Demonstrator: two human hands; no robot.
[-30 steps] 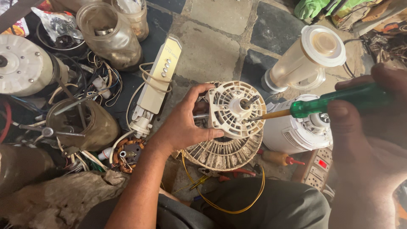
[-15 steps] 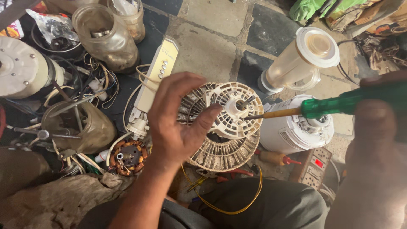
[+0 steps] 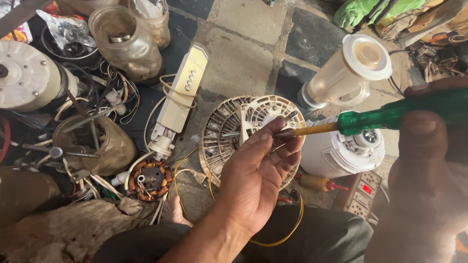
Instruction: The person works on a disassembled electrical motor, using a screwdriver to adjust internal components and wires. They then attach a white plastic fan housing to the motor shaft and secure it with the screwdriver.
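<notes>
My right hand [image 3: 424, 185] fills the right edge, blurred and close to the camera, shut on the green handle of a screwdriver [image 3: 385, 117]. The screwdriver's yellow and metal shaft runs left over a white, dusty, round vented fan motor housing [image 3: 226, 129] on the floor. My left hand [image 3: 253, 180] is palm up over that housing. Its thumb and fingertips pinch the shaft near the tip. The hand hides the right and lower parts of the housing.
A clear blender jar with a white lid [image 3: 351, 73] and a white appliance base [image 3: 341, 156] stand right of the housing. At left lie a cream control panel [image 3: 183, 97], a copper-wound stator [image 3: 148, 179], glass jars [image 3: 124, 41] and tangled wires. A power strip [image 3: 363, 195] lies lower right.
My left hand let go of the housing, turned palm up and took hold of the screwdriver shaft. The housing now lies flatter. The screwdriver tip has drawn back a little from its hub.
</notes>
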